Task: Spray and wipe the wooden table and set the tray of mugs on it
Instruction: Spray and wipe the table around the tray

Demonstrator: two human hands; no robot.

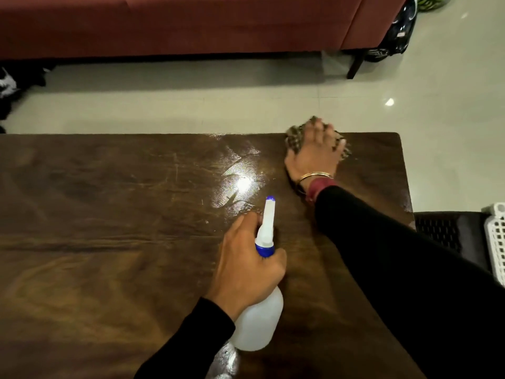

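The dark wooden table [109, 228] fills the lower part of the view, with a wet shiny patch near its far middle. My left hand [248, 263] grips a white spray bottle [259, 321] by its neck, just above the table, and its blue-tipped nozzle points away from me. My right hand [314, 151] presses flat on a checked cloth [295, 138] at the table's far right edge. The tray of mugs is out of view.
A red sofa [191, 23] runs along the back, beyond a strip of pale tiled floor [191, 105]. To the right of the table stands a dark woven piece [442, 231] with a white plastic basket [496, 242] beside it. Dark bags lie at the far right.
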